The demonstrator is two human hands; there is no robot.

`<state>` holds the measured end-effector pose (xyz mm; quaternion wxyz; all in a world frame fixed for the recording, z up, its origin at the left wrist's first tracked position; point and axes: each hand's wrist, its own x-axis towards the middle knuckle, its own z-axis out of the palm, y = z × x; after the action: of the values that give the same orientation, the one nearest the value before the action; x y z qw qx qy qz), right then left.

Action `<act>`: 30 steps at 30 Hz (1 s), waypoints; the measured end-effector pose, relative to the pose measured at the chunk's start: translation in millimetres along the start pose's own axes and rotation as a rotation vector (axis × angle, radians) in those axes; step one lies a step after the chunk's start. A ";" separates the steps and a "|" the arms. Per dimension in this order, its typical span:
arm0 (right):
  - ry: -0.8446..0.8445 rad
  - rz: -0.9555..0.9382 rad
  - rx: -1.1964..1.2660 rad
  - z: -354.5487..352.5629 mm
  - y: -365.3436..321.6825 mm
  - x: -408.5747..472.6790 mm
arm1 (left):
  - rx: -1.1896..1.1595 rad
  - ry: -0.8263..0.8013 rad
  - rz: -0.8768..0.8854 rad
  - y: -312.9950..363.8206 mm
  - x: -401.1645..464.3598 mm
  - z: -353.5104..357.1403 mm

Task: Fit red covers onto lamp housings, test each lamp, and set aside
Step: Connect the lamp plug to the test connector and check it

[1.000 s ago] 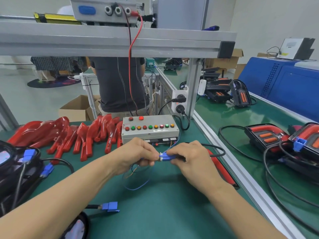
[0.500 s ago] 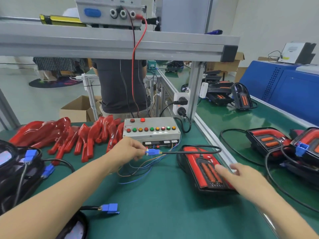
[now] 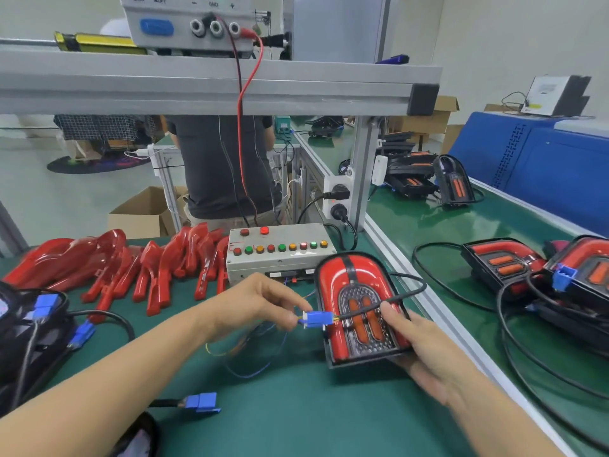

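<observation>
green bench mat (image 3: 296, 407) underneath. left hand (image 3: 260, 305) pinches the blue plug (image 3: 318, 318); just right of that pinch, the right hand (image 3: 425, 351) grips the lamp (image 3: 359, 311), tilted up. best to keep the plug steady and avoid tugging the cable (image 3: 403, 293) while testing.

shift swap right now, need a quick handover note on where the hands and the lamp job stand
Left hand: pinches the blue plug, mated to the tester's thin wires.
Right hand: holds the lamp tilted up off the mat, thumb on its face.
Lamp: red cover on, its black cable runs to the plug; no light visible on it.
Tester box: behind the hands, some lights on.
Spare covers: piled far left. Housings with blue plugs wait at left.
Finished lamps: on the right bench.
Left: run the test, unplug, set this lamp aside, cover the next housing.
</observation>
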<state>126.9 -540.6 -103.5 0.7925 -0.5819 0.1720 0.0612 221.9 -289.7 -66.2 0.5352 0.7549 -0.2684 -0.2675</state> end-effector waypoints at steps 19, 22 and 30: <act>0.042 -0.071 0.334 16.8 7.7 22.0 | 0.111 -0.218 -0.160 5.6 -2.5 -6.4; 0.012 -0.082 0.304 15.5 9.5 22.6 | 0.063 0.079 -0.147 6.5 3.2 -23.0; -0.132 -0.105 0.368 2.9 15.3 23.4 | 0.104 0.629 -0.088 2.0 12.8 -56.9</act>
<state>144.8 -535.4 -124.5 0.8970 -0.4304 0.0973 0.0253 270.1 -261.3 -49.6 0.5407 0.8378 -0.0703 -0.0297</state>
